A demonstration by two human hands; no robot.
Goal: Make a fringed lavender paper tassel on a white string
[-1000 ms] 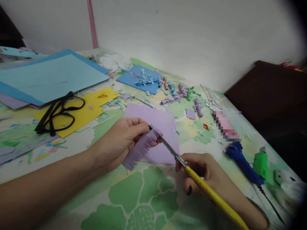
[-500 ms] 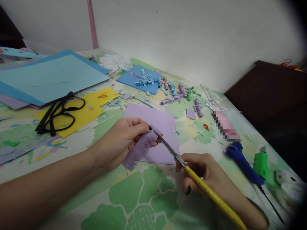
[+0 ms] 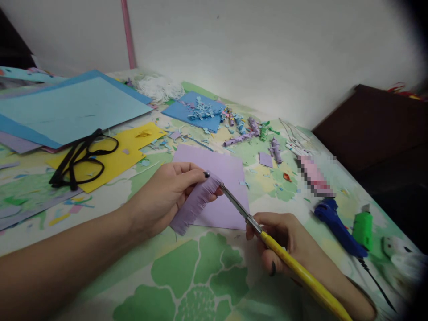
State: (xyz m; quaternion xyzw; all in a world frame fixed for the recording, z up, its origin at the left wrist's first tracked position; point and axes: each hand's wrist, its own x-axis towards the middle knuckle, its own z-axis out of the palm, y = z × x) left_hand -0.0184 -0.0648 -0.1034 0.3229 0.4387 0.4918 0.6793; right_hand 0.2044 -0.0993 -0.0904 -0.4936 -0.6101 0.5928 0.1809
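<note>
Between thumb and fingers, my left hand (image 3: 170, 194) pinches a strip of purple paper (image 3: 195, 205) whose lower right edge is cut into a fringe. My right hand (image 3: 279, 238) holds yellow-handled scissors (image 3: 242, 210), their blade tips at the strip's upper right end beside my left fingertips. Whether the blades are parted is too fine to make out. Under both hands lies a larger purple sheet (image 3: 230, 174), flat on the tablecloth. Part of the strip is hidden behind my left thumb.
Black eyeglasses (image 3: 85, 160) rest on yellow paper (image 3: 133, 154) at left, near stacked blue sheets (image 3: 83, 102). Rolled fringed papers (image 3: 254, 127) and scraps lie behind. A blue glue gun (image 3: 339, 227), green cutter (image 3: 363, 227) and pixelated pink item (image 3: 316, 176) are at right.
The scissors and my right hand have shifted slightly right, the tips drawing back a little along the strip. My left hand has moved slightly left and up with the strip.
</note>
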